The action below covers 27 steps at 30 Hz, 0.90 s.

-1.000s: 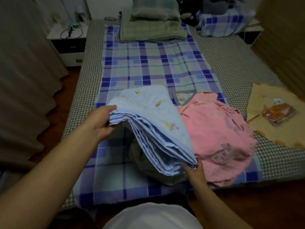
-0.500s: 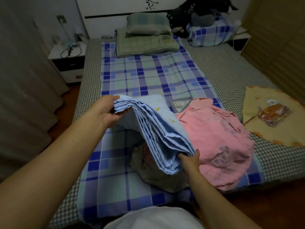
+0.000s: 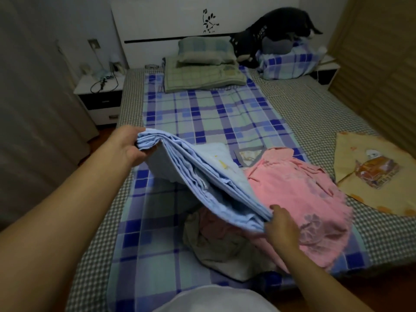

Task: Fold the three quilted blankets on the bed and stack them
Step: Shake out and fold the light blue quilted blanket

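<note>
Fingers of the left hand (image 3: 128, 147) clamp the layered far corner of the folded blue blanket (image 3: 200, 176); the right hand (image 3: 281, 226) pinches its near corner. Soft and quilted, the blanket hangs raised over the bed (image 3: 315, 113). At 3 o'clock lies the crumpled pink blanket (image 3: 299, 192); beneath, a rumpled beige blanket (image 3: 222, 253). A checked sheet (image 3: 209, 118) covers the mattress.

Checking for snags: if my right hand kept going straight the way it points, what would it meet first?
The right hand already grips the blue blanket at its near corner; straight on, it would probably push into the pink blanket, though depth is unclear.
</note>
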Each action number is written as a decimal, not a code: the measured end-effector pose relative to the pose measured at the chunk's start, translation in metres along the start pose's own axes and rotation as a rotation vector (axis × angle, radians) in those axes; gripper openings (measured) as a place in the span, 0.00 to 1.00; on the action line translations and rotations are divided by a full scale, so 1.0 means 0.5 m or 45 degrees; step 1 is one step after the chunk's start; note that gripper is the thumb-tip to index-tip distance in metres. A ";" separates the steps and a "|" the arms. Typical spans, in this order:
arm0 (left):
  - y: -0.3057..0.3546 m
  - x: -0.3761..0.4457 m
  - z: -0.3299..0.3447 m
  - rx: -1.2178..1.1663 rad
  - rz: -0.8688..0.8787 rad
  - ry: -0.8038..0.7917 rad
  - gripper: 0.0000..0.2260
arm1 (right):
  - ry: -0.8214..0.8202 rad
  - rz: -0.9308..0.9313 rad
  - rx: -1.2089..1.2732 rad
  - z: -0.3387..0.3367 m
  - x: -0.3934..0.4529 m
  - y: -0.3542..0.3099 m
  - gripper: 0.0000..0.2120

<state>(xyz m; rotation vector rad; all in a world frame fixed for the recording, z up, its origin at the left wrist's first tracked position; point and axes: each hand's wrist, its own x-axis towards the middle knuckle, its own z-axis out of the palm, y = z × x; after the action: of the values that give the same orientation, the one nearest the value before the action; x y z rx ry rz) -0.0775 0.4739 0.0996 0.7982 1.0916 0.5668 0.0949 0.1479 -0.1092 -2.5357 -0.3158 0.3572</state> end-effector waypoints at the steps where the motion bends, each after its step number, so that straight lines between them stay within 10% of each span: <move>1: 0.015 0.008 -0.023 -0.004 -0.019 -0.029 0.20 | 0.068 -0.042 0.057 -0.018 0.040 -0.005 0.16; 4: 0.034 0.010 -0.069 0.096 -0.027 -0.499 0.22 | 0.171 0.060 0.362 -0.122 0.151 -0.098 0.13; 7: 0.067 0.002 -0.111 0.053 0.110 -0.124 0.23 | -0.388 0.678 1.363 -0.156 0.230 -0.235 0.12; 12: 0.162 -0.010 -0.195 -0.261 0.086 0.064 0.10 | -0.128 -0.192 -0.099 -0.228 0.238 -0.434 0.08; 16: 0.321 -0.086 -0.211 -0.497 0.468 0.110 0.11 | 0.201 -0.527 0.475 -0.385 0.175 -0.681 0.13; 19: 0.447 -0.143 -0.229 -0.661 0.712 0.140 0.18 | -0.045 -0.431 1.054 -0.462 0.101 -0.833 0.10; 27: 0.613 -0.217 -0.295 -0.484 0.833 0.244 0.17 | -0.193 -0.409 0.815 -0.558 0.066 -1.009 0.05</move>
<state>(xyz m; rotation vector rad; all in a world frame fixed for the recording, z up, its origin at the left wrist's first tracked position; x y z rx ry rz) -0.2612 0.6188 0.3696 0.7662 0.8398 1.3817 0.1394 0.4333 0.3907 -1.8025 -0.5571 0.4411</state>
